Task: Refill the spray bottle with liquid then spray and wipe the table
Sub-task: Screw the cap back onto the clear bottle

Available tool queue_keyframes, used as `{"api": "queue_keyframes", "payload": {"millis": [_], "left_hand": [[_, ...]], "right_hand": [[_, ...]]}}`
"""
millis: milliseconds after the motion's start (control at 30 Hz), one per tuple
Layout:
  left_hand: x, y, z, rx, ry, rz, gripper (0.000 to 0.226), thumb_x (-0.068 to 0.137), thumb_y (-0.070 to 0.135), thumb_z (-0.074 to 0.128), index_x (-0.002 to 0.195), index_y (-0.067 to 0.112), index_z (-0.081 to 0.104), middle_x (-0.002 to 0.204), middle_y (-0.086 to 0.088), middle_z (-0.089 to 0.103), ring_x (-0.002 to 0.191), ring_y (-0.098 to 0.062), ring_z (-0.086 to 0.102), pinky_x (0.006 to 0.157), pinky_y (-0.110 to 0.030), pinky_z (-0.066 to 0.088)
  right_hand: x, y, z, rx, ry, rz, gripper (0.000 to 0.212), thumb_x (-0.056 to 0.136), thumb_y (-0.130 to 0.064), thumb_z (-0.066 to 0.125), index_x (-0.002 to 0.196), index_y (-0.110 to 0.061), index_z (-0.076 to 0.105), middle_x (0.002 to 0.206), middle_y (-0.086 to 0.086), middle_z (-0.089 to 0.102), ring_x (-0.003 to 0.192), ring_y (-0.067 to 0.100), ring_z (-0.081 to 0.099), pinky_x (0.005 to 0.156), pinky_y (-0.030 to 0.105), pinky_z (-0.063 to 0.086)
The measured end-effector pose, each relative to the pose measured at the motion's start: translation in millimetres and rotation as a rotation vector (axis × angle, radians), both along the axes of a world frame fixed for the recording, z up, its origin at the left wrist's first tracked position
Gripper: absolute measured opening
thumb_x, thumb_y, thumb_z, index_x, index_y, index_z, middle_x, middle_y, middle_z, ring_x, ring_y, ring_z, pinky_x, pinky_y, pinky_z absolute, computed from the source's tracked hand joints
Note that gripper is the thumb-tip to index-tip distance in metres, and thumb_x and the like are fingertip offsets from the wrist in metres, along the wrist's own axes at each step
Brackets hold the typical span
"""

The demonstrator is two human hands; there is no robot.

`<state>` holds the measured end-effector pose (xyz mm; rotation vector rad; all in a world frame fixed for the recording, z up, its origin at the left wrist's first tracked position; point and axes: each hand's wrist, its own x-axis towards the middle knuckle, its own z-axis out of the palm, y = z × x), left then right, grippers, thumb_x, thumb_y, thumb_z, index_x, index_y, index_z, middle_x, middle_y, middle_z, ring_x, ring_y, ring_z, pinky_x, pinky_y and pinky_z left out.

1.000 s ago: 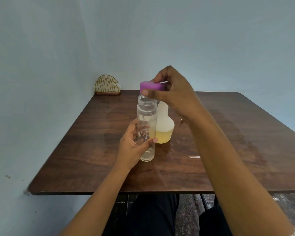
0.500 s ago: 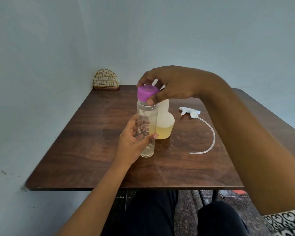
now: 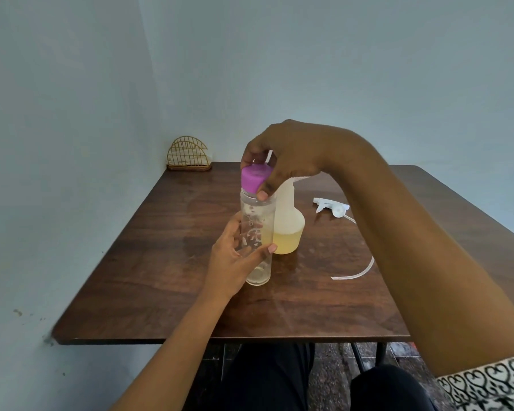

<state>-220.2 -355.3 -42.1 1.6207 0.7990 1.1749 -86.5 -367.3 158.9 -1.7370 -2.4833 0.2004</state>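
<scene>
Left hand (image 3: pixel 230 261) is gripping clear bottle (image 3: pixel 257 232); right hand (image 3: pixel 290 155) is pinching its purple cap (image 3: pixel 253 180). Spray bottle (image 3: pixel 290 232) is standing just beside, at 2 o'clock.

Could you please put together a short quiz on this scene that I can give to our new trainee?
1. True or false: the trigger sprayer lies on the table, apart from the spray bottle.
2. What does the right hand grip? A) the purple cap B) a cloth C) nothing
3. Which hand holds the clear bottle?
Key: 1 true; 2 A; 3 the left hand.
</scene>
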Motion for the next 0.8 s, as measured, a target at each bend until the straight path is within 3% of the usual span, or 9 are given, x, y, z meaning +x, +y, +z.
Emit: {"api": "queue_keyframes", "payload": {"millis": [100, 200, 300, 400, 500, 567, 633, 700, 800], "left_hand": [[0, 1, 0, -0.009, 0.005, -0.007, 0.066, 0.072, 0.018, 0.081, 0.130, 0.022, 0.050, 0.119, 0.004, 0.067, 0.108, -0.010, 0.065, 0.090, -0.027, 0.054], [-1, 2, -1, -0.006, 0.023, -0.010, 0.067, 0.071, 0.023, 0.083, 0.129, 0.025, 0.051, 0.119, 0.004, 0.067, 0.109, -0.011, 0.065, 0.093, -0.033, 0.054], [-1, 3, -1, -0.001, 0.038, 0.006, 0.073, 0.066, 0.036, 0.083, 0.131, 0.028, 0.050, 0.120, 0.005, 0.067, 0.110, -0.012, 0.065, 0.095, -0.038, 0.052], [-1, 3, -2, 0.003, 0.045, 0.020, 0.074, 0.063, 0.038, 0.082, 0.130, 0.030, 0.051, 0.120, 0.006, 0.067, 0.110, -0.013, 0.065, 0.097, -0.041, 0.052], [-1, 3, -2, 0.007, 0.062, 0.022, 0.075, 0.063, 0.041, 0.082, 0.130, 0.030, 0.050, 0.120, 0.007, 0.066, 0.111, -0.012, 0.064, 0.097, -0.043, 0.051], [-1, 3, -2, 0.012, 0.075, 0.017, 0.078, 0.063, 0.043, 0.081, 0.132, 0.028, 0.049, 0.122, 0.008, 0.065, 0.112, -0.011, 0.063, 0.098, -0.044, 0.051], [-1, 3, -2, 0.008, 0.079, 0.017, 0.079, 0.063, 0.045, 0.080, 0.133, 0.028, 0.048, 0.123, 0.010, 0.065, 0.113, -0.010, 0.062, 0.098, -0.043, 0.051], [-1, 3, -2, 0.004, 0.084, 0.017, 0.080, 0.062, 0.047, 0.080, 0.133, 0.029, 0.048, 0.123, 0.011, 0.064, 0.112, -0.008, 0.062, 0.098, -0.041, 0.051], [-1, 4, -2, -0.001, 0.087, 0.016, 0.080, 0.061, 0.048, 0.080, 0.132, 0.030, 0.049, 0.122, 0.011, 0.065, 0.112, -0.008, 0.062, 0.098, -0.041, 0.051]], "right_hand": [[-8, 1, 4, 0.019, -0.093, -0.041, 0.055, 0.067, -0.041, 0.080, 0.116, -0.023, 0.062, 0.110, -0.003, 0.063, 0.088, 0.015, 0.056, 0.071, 0.025, 0.039], [-14, -1, 10, -0.013, -0.140, -0.084, 0.052, 0.066, -0.043, 0.081, 0.110, -0.020, 0.064, 0.095, -0.004, 0.066, 0.065, 0.010, 0.059, 0.058, 0.022, 0.042], [-22, -1, 6, 0.090, -0.232, -0.167, 0.045, 0.066, -0.055, 0.076, 0.070, -0.013, 0.060, 0.059, -0.003, 0.058, 0.056, 0.015, 0.058, 0.058, 0.024, 0.044], [-31, 5, -9, 0.259, -0.322, -0.325, 0.060, 0.076, -0.070, 0.054, 0.057, -0.015, 0.041, 0.059, -0.001, 0.047, 0.064, 0.018, 0.050, 0.065, 0.030, 0.042], [-31, 8, -16, 0.293, -0.381, -0.473, 0.076, 0.080, -0.081, 0.021, 0.059, -0.011, 0.045, 0.062, 0.002, 0.048, 0.063, 0.018, 0.049, 0.058, 0.029, 0.034], [-22, 4, -6, 0.379, -0.290, -0.494, 0.079, 0.081, -0.079, 0.016, 0.057, -0.010, 0.047, 0.060, 0.002, 0.047, 0.056, 0.017, 0.045, 0.052, 0.025, 0.028], [-5, 0, 6, 0.384, -0.182, -0.351, 0.069, 0.088, -0.070, 0.026, 0.068, -0.011, 0.056, 0.071, 0.004, 0.055, 0.067, 0.020, 0.052, 0.058, 0.026, 0.033], [8, -7, 17, 0.123, -0.091, -0.087, 0.036, 0.092, -0.050, 0.048, 0.111, -0.022, 0.062, 0.111, -0.001, 0.062, 0.101, 0.017, 0.057, 0.080, 0.029, 0.039], [9, -12, 17, -0.194, -0.040, 0.088, 0.050, 0.089, -0.024, 0.063, 0.135, -0.029, 0.046, 0.136, -0.010, 0.049, 0.116, 0.010, 0.050, 0.096, 0.029, 0.037]]}}
